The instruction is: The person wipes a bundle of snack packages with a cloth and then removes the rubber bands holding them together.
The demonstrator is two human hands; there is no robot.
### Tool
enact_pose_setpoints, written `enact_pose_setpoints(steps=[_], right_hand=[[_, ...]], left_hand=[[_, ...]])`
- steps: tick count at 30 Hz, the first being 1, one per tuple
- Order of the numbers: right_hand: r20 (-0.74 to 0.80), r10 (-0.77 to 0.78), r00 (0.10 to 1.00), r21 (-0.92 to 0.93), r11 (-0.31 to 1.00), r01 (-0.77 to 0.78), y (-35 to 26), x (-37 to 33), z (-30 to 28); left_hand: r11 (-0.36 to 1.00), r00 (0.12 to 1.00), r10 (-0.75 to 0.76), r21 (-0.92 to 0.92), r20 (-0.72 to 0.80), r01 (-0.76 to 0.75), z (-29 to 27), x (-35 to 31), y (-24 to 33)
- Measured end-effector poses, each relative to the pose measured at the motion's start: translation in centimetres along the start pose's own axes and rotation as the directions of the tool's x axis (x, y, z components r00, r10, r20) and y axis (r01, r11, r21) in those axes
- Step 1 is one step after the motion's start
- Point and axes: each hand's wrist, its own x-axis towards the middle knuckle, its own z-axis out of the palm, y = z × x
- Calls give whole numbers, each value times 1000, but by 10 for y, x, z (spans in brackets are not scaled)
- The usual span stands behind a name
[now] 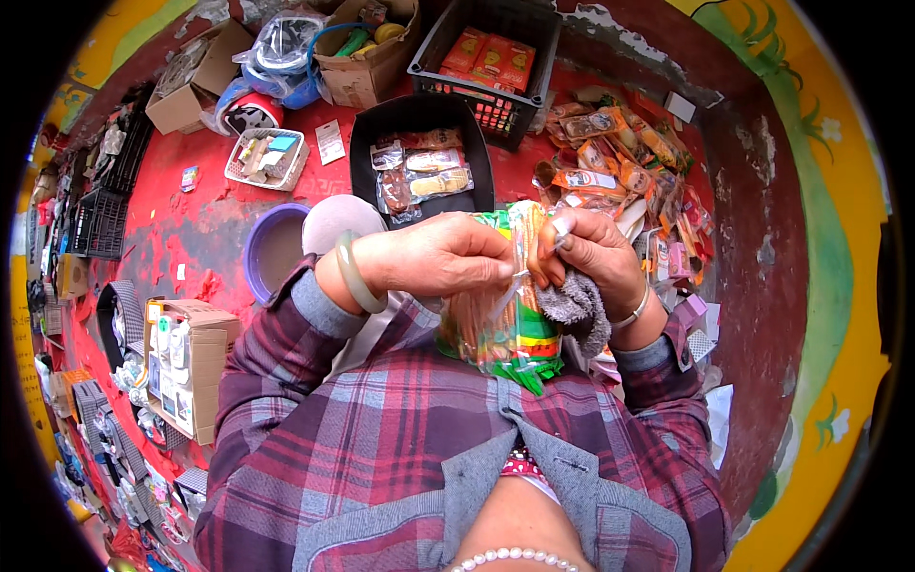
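Against my chest is a clear plastic packet with green and yellow printing (536,329), with thin, light-brown contents showing through. My left hand (443,250) has its fingertips pinched on the near side of the packet's plastic. On the other side, my right hand (602,255) is closed at the packet's upper edge, its thumb and fingers bent together. A fuzzy grey cloth (578,313) hangs under my right hand, partly hidden by the fingers. Just beyond my hands stands a black tray (362,153) with several clear-wrapped packets (440,181) in it.
A large pile of orange-wrapped packets (624,157) lies to the right, by the wall. Beyond are a black crate (505,114) with red boxes and a cardboard box (357,81). Leftward are a purple basin (257,272), a white basket (297,167) and another carton (214,372).
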Motion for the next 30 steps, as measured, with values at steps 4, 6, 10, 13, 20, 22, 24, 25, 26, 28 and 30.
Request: enact_pose_setpoints(steps=[4, 6, 10, 13, 20, 22, 24, 25, 26, 28, 30], right_hand=[[-58, 47, 997, -6, 999, -47, 3, -4, -3], [-71, 60, 996, -35, 997, -63, 3, -5, -9], [-223, 46, 974, -61, 996, -61, 6, -10, -21], [-366, 2, 930, 69, 997, 25, 18, -15, -29], [-570, -19, 821, 164, 977, 136, 28, -28, -40], [-593, -10, 805, 220, 960, 173, 30, -30, -43], [-590, -10, 807, 276, 937, 214, 32, -31, -47], [-560, -33, 828, 300, 923, 240, 36, -34, -53], [-561, -49, 827, 303, 917, 259, 39, -37, -55], [-555, -94, 826, 305, 902, 307, 43, -39, -59], [-588, -60, 806, 390, 853, 348, 48, -39, -63]], left_hand=[[982, 999, 36, 186, 12, -38, -1, 10, -5], [955, 1000, -24, 296, 14, 19, -3, 17, -3], [970, 997, -64, 234, -44, 73, -4, 35, -19], [993, 991, -102, -69, -83, 96, 2, 51, -55], [991, 977, -89, -113, -192, 68, 4, 67, -65], [986, 976, -97, -150, -193, 69, 5, 68, -73], [968, 979, -118, -240, -164, 76, 4, 71, -75], [956, 981, -125, -282, -150, 79, 3, 73, -76], [954, 982, -117, -290, -148, 71, 4, 73, -74], [956, 985, -96, -289, -147, 50, 2, 76, -69], [965, 992, -104, -250, -66, 84, -1, 76, -68]])
